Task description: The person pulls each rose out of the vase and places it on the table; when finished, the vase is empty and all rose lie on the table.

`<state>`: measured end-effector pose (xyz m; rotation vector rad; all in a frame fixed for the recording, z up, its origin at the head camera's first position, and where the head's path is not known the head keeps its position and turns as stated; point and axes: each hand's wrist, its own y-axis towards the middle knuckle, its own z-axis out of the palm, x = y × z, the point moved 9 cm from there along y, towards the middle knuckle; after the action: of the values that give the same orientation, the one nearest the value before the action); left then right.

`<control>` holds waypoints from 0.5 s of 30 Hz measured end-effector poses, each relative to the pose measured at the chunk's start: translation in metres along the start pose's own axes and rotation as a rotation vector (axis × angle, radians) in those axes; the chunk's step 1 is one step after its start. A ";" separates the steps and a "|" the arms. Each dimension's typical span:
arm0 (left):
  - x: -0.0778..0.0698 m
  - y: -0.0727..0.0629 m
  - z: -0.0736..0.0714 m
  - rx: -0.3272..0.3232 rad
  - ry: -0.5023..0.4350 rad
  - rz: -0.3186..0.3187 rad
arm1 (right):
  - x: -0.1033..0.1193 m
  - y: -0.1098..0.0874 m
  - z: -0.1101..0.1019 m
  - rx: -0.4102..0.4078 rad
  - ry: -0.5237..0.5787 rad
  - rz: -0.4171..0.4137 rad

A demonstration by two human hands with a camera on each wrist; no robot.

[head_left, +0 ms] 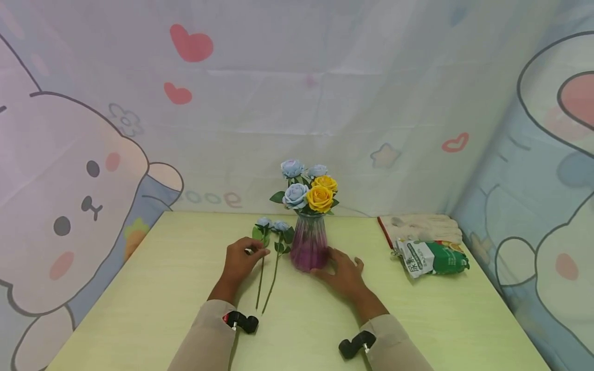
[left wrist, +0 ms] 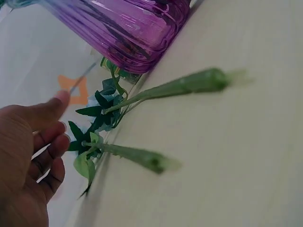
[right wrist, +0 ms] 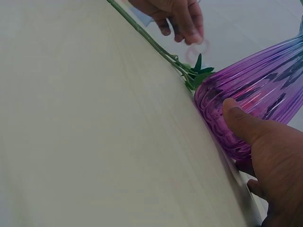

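A glass vase, purple at its base and clear toward the neck, stands upright holding pale blue roses and yellow roses. My right hand holds its lower right side, with the thumb on the purple glass. Two more blue roses with green stems lie on the table left of the vase. Above these stems hovers my left hand, fingers loosely bent and nothing visible between them. In the left wrist view, the stem ends point away from that hand.
At the table's right lie a green and white packet and a pale glove with a red edge. A cartoon-printed cloth hangs behind the pale yellow table. Each sleeve carries a small black camera mount.
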<state>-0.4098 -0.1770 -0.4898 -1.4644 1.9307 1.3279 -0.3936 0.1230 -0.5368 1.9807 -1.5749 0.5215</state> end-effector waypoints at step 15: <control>-0.064 0.014 -0.005 0.021 -0.183 -0.029 | 0.001 -0.002 0.000 -0.001 0.007 -0.005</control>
<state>-0.3967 -0.1469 -0.4333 -1.3067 1.7952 1.3734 -0.3919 0.1223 -0.5366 1.9797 -1.5650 0.5256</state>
